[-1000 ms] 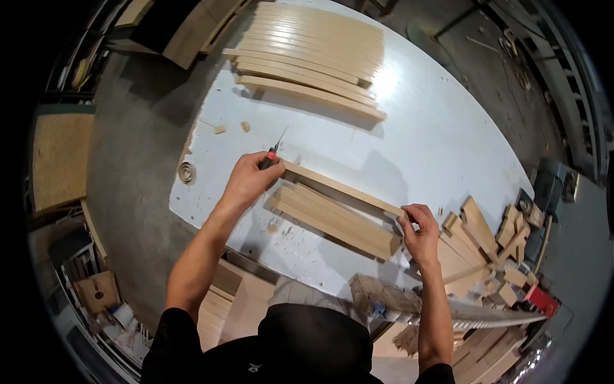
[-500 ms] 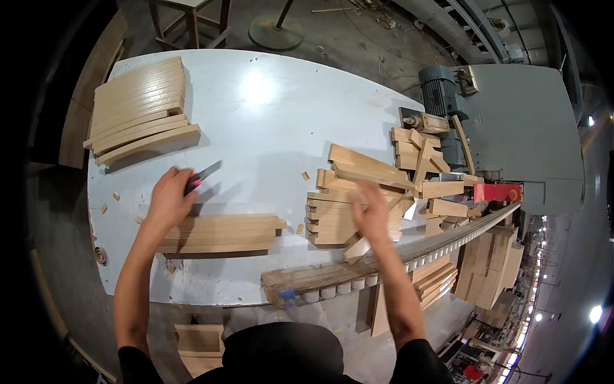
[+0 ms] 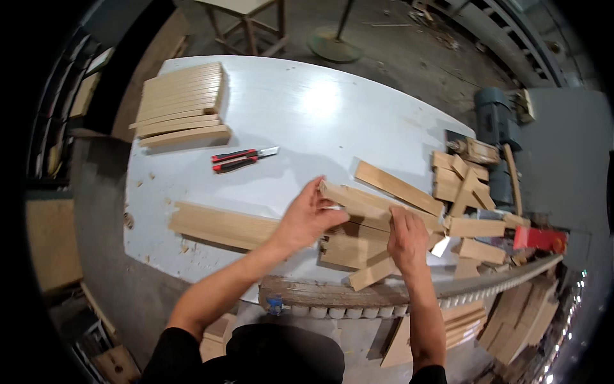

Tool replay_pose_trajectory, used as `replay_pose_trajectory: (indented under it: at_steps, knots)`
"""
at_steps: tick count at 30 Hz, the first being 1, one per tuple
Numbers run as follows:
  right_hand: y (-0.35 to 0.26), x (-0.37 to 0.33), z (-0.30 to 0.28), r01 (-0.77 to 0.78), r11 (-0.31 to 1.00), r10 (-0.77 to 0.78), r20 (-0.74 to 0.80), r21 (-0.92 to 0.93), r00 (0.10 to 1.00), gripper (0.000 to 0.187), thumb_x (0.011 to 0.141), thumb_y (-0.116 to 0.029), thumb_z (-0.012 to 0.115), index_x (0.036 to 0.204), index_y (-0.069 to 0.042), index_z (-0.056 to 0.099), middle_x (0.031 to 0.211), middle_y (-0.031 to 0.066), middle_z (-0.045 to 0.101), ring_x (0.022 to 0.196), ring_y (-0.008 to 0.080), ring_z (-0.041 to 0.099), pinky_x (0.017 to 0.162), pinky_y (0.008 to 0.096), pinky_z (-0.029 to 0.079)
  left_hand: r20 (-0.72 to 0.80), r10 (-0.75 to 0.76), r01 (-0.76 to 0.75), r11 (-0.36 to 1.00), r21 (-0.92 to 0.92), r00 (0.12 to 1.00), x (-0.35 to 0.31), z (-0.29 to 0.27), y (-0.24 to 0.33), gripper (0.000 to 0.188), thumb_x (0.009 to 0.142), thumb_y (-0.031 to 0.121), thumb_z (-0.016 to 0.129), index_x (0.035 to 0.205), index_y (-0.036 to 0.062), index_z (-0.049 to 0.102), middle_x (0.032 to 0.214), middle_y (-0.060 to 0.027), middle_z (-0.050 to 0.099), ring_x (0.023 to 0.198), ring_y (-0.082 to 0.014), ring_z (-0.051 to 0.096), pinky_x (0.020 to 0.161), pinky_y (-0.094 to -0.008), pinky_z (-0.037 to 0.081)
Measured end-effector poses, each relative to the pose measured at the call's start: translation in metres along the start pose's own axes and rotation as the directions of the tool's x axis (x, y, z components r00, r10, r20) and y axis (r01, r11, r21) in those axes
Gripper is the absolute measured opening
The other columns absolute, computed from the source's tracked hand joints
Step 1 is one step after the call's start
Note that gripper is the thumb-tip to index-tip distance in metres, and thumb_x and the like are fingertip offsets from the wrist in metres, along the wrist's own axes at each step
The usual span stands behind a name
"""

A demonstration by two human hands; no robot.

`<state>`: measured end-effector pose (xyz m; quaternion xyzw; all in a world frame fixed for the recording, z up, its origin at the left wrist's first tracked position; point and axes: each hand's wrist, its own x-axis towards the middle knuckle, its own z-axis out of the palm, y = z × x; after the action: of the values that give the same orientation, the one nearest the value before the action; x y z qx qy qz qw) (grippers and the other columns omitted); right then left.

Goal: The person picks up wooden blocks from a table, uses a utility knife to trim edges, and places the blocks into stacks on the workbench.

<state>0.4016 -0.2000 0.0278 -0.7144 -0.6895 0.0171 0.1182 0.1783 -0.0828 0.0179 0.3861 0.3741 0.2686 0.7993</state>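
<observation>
My left hand (image 3: 308, 221) is closed around the left end of a pale wooden strip (image 3: 361, 205). Further right, my right hand (image 3: 407, 242) grips the same strip with its fingers over the top. The strip is just above or on a pile of similar wooden strips (image 3: 350, 245); contact between them cannot be told. A loose strip (image 3: 377, 274) slants out at the pile's near side, and another strip (image 3: 398, 187) lies behind. On the white tabletop, beyond my left hand, rests a red and black utility knife (image 3: 235, 160) with its blade out.
A neat row of wooden strips (image 3: 182, 96) sits at the far left, and a shorter group (image 3: 220, 225) nearer. At right are a motor (image 3: 495, 118), scattered offcuts (image 3: 464, 185) and a red part (image 3: 536, 239). A roller rail (image 3: 332, 296) borders the table's near edge.
The utility knife, held in my left hand before, now lies on the tabletop. My left hand has moved right to the pile, and both hands have taken hold of a wooden strip.
</observation>
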Motion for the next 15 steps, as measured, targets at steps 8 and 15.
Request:
replay_pose_trajectory:
  at_steps: [8,15]
  knots:
    - [0.016,-0.011,-0.018,0.166,0.984,-0.141,-0.275,0.069,0.951,0.061,0.071,-0.002,0.065,0.132,-0.003,0.055,0.136,0.0167,0.055,0.123,0.0336,0.054,0.107,0.0520,0.037,0.042,0.252,-0.246,0.962,-0.119,0.967,-0.037,0.020,0.041,0.063,0.083,-0.003,0.072,0.136,0.0063,0.040,0.132,-0.0113,0.056,0.120,-0.0165,0.054,0.099,-0.0302,0.049]
    - [0.055,-0.003,-0.024,0.145,0.980,-0.102,-0.278,0.140,0.955,0.070,0.068,0.000,0.064,0.137,-0.002,0.049,0.135,0.0197,0.051,0.124,0.0388,0.049,0.108,0.0560,0.035,0.102,0.299,-0.284,0.949,-0.134,0.949,-0.043,0.018,0.058,0.060,0.082,-0.005,0.069,0.133,0.0091,0.041,0.140,-0.0171,0.053,0.130,-0.0240,0.050,0.109,-0.0356,0.043]
